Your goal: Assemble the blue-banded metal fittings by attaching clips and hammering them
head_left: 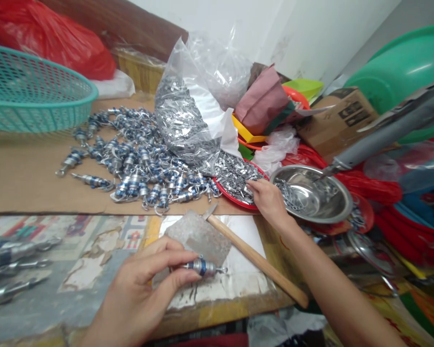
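Note:
My left hand (144, 289) is closed, pinching a small silver and blue swivel fitting (202, 266) just above a grey metal block (198, 236). My right hand (269, 200) reaches out to a red plate (235, 198) heaped with tiny silver metal parts, its fingers curled down among them. What the fingers hold, if anything, is hidden. A wooden-handled hammer (256, 260) lies between my two hands. To the right of my right hand stands a steel bowl (311, 193).
Many finished blue and silver fittings (137, 159) lie heaped on cardboard. A clear plastic bag (191, 106) of metal parts stands behind the plate. A teal basket (29, 91) sits at far left, a cardboard box (340, 120) and a green tub (401, 72) at right.

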### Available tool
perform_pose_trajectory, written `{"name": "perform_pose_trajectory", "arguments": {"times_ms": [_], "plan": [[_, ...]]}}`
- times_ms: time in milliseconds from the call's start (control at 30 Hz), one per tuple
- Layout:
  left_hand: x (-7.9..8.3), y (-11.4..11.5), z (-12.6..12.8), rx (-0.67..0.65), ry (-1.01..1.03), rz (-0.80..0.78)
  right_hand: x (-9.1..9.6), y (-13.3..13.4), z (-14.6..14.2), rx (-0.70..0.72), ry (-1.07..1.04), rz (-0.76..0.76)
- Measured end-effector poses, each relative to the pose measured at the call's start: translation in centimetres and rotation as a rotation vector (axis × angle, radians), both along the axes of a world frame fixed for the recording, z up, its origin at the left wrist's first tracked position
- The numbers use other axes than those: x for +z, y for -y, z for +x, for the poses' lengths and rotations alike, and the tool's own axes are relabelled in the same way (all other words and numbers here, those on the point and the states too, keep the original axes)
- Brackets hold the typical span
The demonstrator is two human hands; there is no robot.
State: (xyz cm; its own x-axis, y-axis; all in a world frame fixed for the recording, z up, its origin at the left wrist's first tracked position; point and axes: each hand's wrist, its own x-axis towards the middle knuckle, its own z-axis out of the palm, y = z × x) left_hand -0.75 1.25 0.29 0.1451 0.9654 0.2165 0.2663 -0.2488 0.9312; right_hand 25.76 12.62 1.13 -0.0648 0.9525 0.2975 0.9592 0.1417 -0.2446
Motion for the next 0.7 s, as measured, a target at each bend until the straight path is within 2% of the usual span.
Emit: {"name": "perform_pose_trajectory", "arguments": {"times_ms": [133,233,300,567,700], "plan": [[-0.2,0.5,0.8,0.141,0.144,-0.039,1.4,4.4,-4.0,0.178,-0.191,-0.009],[-0.4,0.7,1.1,0.164,0.168,-0.081,2.1,7.9,-7.0,0.462,-0.485,-0.061],[-0.5,0.8,1.1,0.171,0.193,-0.099,2.2,9.4,-8.2,0.584,-0.626,-0.058],[-0.5,0.9,1.0,0.187,0.199,-0.078,2.1,10.6,-9.3,0.613,-0.732,0.068],[-0.2,0.9,1.1,0.196,0.215,-0.079,1.7,11.2,-9.8,0.511,-0.848,-0.005]]}}
